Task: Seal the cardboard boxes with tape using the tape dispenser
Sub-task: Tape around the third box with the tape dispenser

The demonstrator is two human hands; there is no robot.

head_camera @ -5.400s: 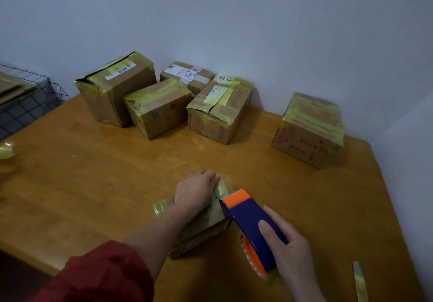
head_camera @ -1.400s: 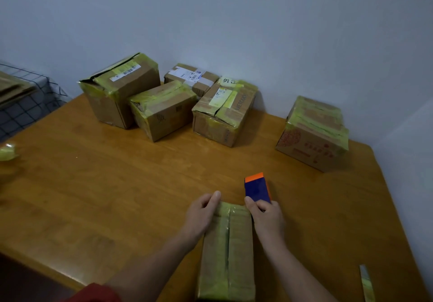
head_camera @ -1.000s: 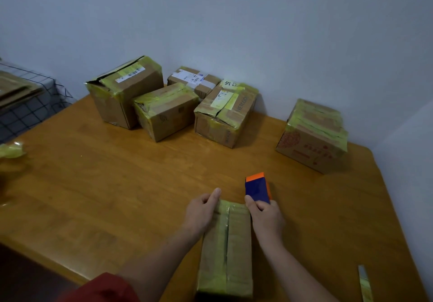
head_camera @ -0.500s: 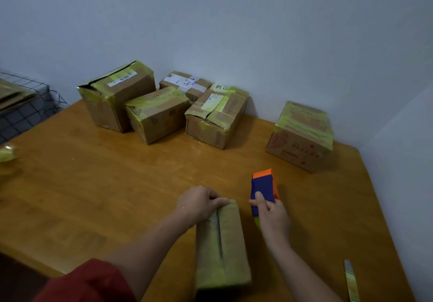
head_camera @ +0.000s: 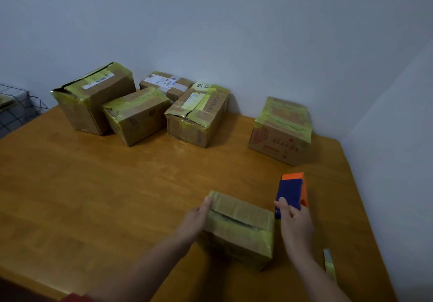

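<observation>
A small cardboard box (head_camera: 239,226), wrapped in yellowish tape with a dark seam along its top, lies near the front of the wooden table (head_camera: 93,196). My left hand (head_camera: 195,219) grips its left end, thumb on the top edge. My right hand (head_camera: 294,222) is closed on the rear of the blue and orange tape dispenser (head_camera: 291,192), which rests on the table just right of the box. Several taped cardboard boxes stand along the back wall: a group at the back left (head_camera: 138,114) and a single box at the back right (head_camera: 281,130).
A strip of tape (head_camera: 329,264) lies on the table at the front right. A black wire rack (head_camera: 16,107) stands beyond the table's left edge. The wall closes in on the right, close to the table edge.
The small box has been turned from lengthwise to lying across in front of me, still in my left hand. My right hand has closed on the dispenser, which now sits right of the box.
</observation>
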